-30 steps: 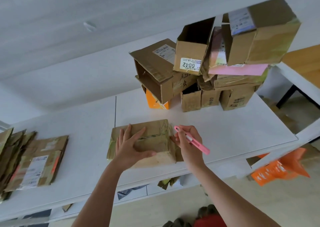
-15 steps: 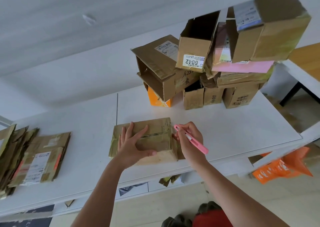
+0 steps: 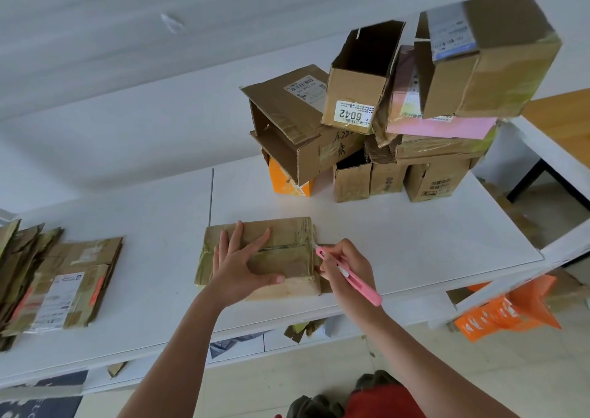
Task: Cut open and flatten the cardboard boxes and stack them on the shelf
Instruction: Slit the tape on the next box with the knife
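Two hands work one taped box (image 3: 287, 255) on the bench (image 3: 399, 242): your left hand (image 3: 238, 266) presses flat, fingers spread, while your right hand (image 3: 346, 266) pinches the pink cutter (image 3: 351, 278) beside its right end. Draw the blade away from those fingers.

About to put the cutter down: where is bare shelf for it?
Bare shelf lies right of the taped box, in front of the box pile. A second patch sits between that box and the flattened stack. The back right is crowded.
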Demonstrator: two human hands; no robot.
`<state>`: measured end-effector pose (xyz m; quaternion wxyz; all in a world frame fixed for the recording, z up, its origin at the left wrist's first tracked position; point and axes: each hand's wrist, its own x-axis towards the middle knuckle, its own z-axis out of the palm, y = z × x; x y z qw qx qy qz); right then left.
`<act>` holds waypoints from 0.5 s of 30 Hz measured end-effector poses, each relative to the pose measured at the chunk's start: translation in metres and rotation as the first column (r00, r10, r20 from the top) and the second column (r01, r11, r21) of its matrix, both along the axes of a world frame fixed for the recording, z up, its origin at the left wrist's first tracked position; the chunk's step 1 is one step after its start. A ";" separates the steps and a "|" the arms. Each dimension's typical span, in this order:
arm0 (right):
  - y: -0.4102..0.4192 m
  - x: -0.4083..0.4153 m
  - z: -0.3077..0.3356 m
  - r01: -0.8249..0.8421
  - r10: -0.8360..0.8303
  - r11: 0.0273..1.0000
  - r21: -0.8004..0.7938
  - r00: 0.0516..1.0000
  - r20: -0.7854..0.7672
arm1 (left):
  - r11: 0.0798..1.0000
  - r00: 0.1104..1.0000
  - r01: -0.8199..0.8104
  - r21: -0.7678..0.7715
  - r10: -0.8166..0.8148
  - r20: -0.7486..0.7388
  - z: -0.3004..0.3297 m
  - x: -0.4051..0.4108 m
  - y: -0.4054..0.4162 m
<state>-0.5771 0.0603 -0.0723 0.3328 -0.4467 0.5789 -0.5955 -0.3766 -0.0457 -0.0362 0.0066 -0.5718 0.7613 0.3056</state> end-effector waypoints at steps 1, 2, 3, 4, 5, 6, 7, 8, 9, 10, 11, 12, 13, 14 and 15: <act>0.001 0.000 0.001 -0.002 0.002 1.000 -0.003 1.000 -0.001 | 1.000 1.000 0.000 0.003 0.000 0.002 0.001 0.000 0.000; 0.003 0.000 0.002 -0.003 0.003 1.000 -0.008 1.000 -0.001 | 1.000 1.000 0.002 0.003 -0.002 0.006 0.001 0.000 0.000; 0.004 -0.001 0.003 -0.004 0.004 1.000 -0.010 1.000 0.001 | 1.000 1.000 0.005 0.001 -0.005 0.011 0.001 0.000 0.000; 0.007 -0.001 0.004 -0.008 0.008 1.000 -0.009 1.000 0.004 | 1.000 1.000 0.007 -0.003 -0.007 0.015 0.002 -0.001 0.000; 0.010 -0.002 0.005 -0.016 0.017 1.000 -0.005 1.000 0.008 | 1.000 1.000 0.006 -0.008 -0.006 0.017 0.002 -0.001 0.000; 0.015 -0.001 0.006 -0.030 0.030 1.000 0.001 0.999 0.014 | 1.000 1.000 0.002 -0.011 -0.002 0.017 0.002 -0.002 0.000; 0.019 0.000 0.007 -0.042 0.042 0.999 0.010 0.999 0.018 | 1.000 1.000 -0.001 -0.012 0.001 0.018 0.003 -0.002 0.000; 0.023 0.001 0.008 -0.048 0.048 0.999 0.018 0.999 0.023 | 1.000 1.000 0.000 -0.012 0.000 0.020 0.003 -0.002 0.000; 0.025 0.001 0.009 -0.052 0.051 0.998 0.026 0.998 0.029 | 1.000 1.000 0.003 -0.011 -0.003 0.021 0.003 -0.002 0.000; 0.026 0.000 0.011 -0.060 0.059 0.998 0.033 0.998 0.033 | 1.000 1.000 0.004 -0.011 -0.004 0.017 0.004 -0.002 0.001; 0.026 -0.002 0.013 -0.076 0.074 0.996 0.043 0.997 0.035 | 1.000 1.000 0.004 -0.007 -0.004 0.011 0.005 -0.002 0.002; 0.025 -0.005 0.015 -0.097 0.095 0.994 0.056 0.995 0.041 | 1.000 1.000 0.006 0.003 -0.006 0.009 0.007 -0.002 0.002; 0.025 -0.007 0.017 -0.117 0.113 0.991 0.065 0.992 0.062 | 1.000 1.000 0.010 0.024 -0.010 0.009 0.009 -0.001 0.002; 0.026 -0.010 0.018 -0.129 0.122 0.990 0.063 0.987 0.102 | 0.998 1.000 0.014 0.054 -0.014 0.010 0.012 0.000 0.000; 0.028 -0.012 0.019 -0.129 0.118 0.990 0.059 0.981 0.156 | 0.995 1.000 0.013 0.095 -0.015 0.011 0.015 0.002 -0.004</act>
